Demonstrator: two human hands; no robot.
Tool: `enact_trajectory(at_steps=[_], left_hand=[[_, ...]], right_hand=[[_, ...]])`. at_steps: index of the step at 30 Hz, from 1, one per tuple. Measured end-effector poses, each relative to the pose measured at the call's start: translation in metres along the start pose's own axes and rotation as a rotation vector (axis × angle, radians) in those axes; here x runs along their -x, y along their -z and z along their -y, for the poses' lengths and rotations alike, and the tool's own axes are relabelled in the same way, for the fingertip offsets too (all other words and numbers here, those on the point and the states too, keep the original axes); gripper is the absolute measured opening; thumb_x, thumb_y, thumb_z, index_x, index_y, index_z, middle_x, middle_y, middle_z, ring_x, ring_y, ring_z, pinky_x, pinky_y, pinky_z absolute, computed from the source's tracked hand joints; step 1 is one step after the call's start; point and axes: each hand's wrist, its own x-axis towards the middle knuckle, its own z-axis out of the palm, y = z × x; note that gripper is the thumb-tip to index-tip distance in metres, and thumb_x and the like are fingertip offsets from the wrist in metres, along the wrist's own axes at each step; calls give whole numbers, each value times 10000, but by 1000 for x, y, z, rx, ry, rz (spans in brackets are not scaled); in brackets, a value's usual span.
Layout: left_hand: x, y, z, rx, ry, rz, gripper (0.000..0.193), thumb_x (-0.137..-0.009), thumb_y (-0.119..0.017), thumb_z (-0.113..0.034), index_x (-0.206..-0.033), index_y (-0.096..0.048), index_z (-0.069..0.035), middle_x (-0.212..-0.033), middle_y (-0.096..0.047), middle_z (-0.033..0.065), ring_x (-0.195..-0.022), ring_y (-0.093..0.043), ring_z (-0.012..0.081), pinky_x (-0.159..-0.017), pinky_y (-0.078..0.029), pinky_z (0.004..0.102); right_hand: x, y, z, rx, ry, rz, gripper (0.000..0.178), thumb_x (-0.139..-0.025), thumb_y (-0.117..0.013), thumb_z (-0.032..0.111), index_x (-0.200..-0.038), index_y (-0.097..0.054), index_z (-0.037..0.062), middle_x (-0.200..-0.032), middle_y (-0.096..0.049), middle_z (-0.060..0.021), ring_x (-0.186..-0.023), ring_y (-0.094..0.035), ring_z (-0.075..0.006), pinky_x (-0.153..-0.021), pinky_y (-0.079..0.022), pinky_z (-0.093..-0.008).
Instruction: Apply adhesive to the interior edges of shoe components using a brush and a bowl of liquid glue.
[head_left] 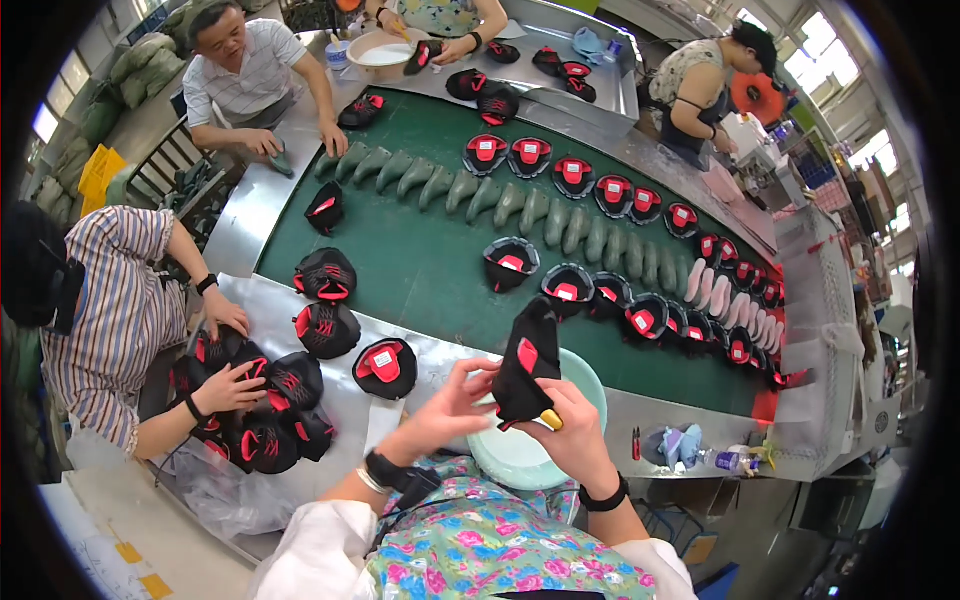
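Note:
Above the pale green basin [591,392], my right hand [578,432] grips a black shoe upper [520,380] with a red patch. A yellow handle [551,419] pokes out between that hand's fingers; the tool's other end is hidden. Fingers apart and curved, my left hand [455,405] is just left of the upper, apparently holding nothing. White liquid sits in the basin below both hands. A black upper with a red lining [384,368] lies on the metal ledge to my left.
Across the green conveyor belt [420,290] runs a row of green shoe lasts [508,207], with black-and-red uppers on either side. Pink insoles [718,296] lie at right. A co-worker's hands rest on piled shoes [270,440] at left. A bottle [728,461] lies at the right edge.

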Motion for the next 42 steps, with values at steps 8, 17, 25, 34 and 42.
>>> enact_trajectory(at_steps=[8,17,25,34,42], left_hand=[[18,-22,-20,-734,-26,-6,829,-783,-463,155,-1524,-184,-92,-1497,-349,150,-1317,-442,253,-1096,-333,356],[97,-27,1,-439,148,22,615,-787,-758,-88,-1333,-478,-47,-1451,-430,186,-1283,-482,246,-1056,-382,350],[109,-11,-24,-599,600,404,644,-815,-686,-23,-1393,-404,-52,-1453,-431,123,-1283,-462,215,-1063,-346,323],[102,22,44,56,517,-419,441,-1011,-423,-203,-1393,-381,13,-1359,-501,173,-1221,-526,283,-989,-475,445],[60,41,78,208,547,-376,457,-985,-496,-254,-1387,-426,-49,-1373,-512,98,-1229,-520,248,-1042,-426,436]], right_hand=[[27,-3,16,-105,-56,300,411,-691,-827,160,-1051,-665,47,-846,-644,-123,-773,-626,-296,-696,-504,-363],[69,1,-81,15,-222,-410,311,-957,-586,296,-889,-659,1,-824,-627,-132,-783,-610,-268,-725,-480,-354],[124,-65,-166,-135,-663,-346,188,-806,-727,183,-900,-709,21,-869,-686,-172,-767,-674,-301,-704,-527,-353],[133,-112,-200,-2,-626,-324,173,-749,-721,102,-905,-709,27,-886,-689,-178,-787,-669,-335,-728,-539,-375],[103,-30,-96,-337,-568,-460,182,-773,-743,69,-950,-721,31,-905,-715,-118,-819,-695,-214,-722,-533,-291]])
